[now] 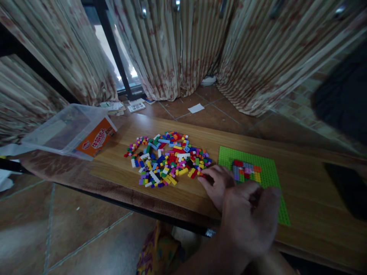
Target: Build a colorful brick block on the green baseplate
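Observation:
A heap of small coloured bricks (169,160) lies spread on the wooden table (120,168). To its right is a green baseplate (269,172) with a small patch of red, purple, pink and yellow bricks (246,170) pressed onto it. My left hand (218,183) rests at the right edge of the heap, its fingertips pinched on a small red brick (202,175). My right hand (250,219) hovers nearer to me over the front left of the baseplate. It is blurred, with the fingers curled in, and whatever they hold is hidden.
A clear plastic tub (65,130) with an orange label lies tipped on its side at the table's left end. A dark flat object (348,191) lies at the right. Curtains (177,46) hang behind, with papers (134,106) on the tiled floor.

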Tool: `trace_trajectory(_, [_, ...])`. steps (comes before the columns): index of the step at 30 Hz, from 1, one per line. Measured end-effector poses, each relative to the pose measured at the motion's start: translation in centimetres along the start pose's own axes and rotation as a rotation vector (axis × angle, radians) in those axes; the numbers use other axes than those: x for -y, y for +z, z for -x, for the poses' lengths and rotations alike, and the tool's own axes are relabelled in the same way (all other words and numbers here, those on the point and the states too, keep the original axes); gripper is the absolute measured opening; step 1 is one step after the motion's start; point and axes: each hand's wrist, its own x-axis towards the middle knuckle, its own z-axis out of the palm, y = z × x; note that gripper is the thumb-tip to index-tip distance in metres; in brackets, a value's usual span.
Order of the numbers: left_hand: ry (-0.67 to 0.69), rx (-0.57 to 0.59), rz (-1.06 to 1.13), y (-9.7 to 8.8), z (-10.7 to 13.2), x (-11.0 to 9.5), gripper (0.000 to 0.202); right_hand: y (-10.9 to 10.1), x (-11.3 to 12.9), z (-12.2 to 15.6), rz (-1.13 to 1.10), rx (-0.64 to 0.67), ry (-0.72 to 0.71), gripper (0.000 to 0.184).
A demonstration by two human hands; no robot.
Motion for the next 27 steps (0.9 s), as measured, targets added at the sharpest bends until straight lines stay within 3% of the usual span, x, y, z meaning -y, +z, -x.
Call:
trace_trajectory(7, [-0.025, 0.086, 0.062, 0.3, -0.3, 0.3, 0.034, -0.4, 1.3, -0.6, -0.072, 0.016, 0.024, 0.005])
trace_trajectory(11, [-0.079, 0.294, 0.112, 0.4, 0.5, -0.1, 0.027, -1.2, 1.9, -0.8, -0.151, -0.029, 0.086, 0.009])
trace_trajectory(16, [-0.106, 0.509, 0.091, 0.9, 1.9, 0.0, 0.02, -1.9, 2.0, -0.8, -0.141, 0.077, 0.102, 0.011])
trace_trajectory(22, [-0.086, 0.551, 0.083, 1.0, 2.0, 0.5, 0.019, -1.9, 1.9, -0.8, -0.139, 0.093, 0.087, 0.01])
trace_trajectory(27, [-0.07, 0.511, 0.079, 1.2, 2.1, 0.5, 0.013, -2.0, 1.7, -0.7, -0.147, 0.073, 0.066, 0.013])
